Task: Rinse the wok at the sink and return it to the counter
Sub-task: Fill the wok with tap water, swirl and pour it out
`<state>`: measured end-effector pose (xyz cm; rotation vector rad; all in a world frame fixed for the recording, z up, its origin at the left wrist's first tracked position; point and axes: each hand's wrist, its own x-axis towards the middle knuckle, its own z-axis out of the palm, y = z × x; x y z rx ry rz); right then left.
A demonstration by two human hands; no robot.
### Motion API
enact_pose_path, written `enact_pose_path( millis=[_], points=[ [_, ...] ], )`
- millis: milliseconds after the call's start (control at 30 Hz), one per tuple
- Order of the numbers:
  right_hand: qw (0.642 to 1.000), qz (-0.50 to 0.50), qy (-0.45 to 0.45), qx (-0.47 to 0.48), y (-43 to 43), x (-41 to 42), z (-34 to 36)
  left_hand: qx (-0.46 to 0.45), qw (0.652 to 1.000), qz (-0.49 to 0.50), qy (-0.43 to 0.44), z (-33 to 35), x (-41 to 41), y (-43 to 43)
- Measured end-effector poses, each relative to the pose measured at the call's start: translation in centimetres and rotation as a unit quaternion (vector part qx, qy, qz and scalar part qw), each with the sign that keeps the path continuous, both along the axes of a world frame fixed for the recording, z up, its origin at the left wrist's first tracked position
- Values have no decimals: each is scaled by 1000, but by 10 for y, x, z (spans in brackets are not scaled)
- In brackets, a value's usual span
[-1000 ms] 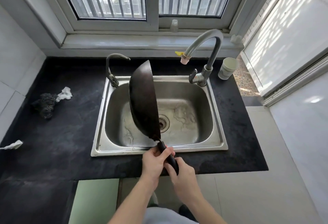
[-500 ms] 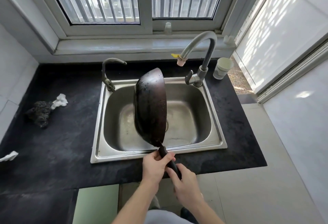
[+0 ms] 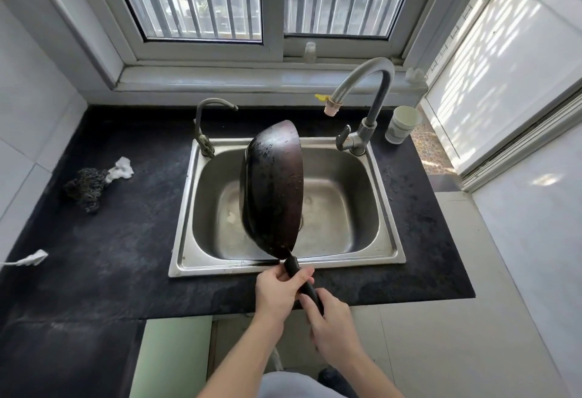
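Observation:
A dark wok [image 3: 272,189] stands tilted on edge over the steel sink [image 3: 385,252], its wet underside turned toward me and to the right. Its black handle points down at the sink's front rim. My left hand [image 3: 277,290] grips the upper part of the handle. My right hand [image 3: 330,325] grips the handle's lower end, just below the left hand. The tall tap [image 3: 362,98] at the back right has its spout above and to the right of the wok; no water runs from it.
Black counter [image 3: 110,240] surrounds the sink. A dark scouring pad [image 3: 86,188] with a white scrap lies at the left, another white scrap [image 3: 30,259] at the left edge. A paper cup [image 3: 401,123] stands by the tap. A small second tap [image 3: 204,133] rises at the sink's back left.
The wok has rolled about its handle from nearly edge-on to showing its underside. Both hands stay on the handle.

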<state>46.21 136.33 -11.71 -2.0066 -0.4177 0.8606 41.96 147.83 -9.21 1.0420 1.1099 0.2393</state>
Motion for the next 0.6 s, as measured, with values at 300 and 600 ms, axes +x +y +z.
enact_pose_path(
  millis=[300,600],
  points=[
    [1000,4,17,-3,-2,-1,0,17,1000,-10,14,-2,-1,-5],
    [999,7,34,10,-4,-2,8,44,998,-31,25,-3,1,-7]
  ],
)
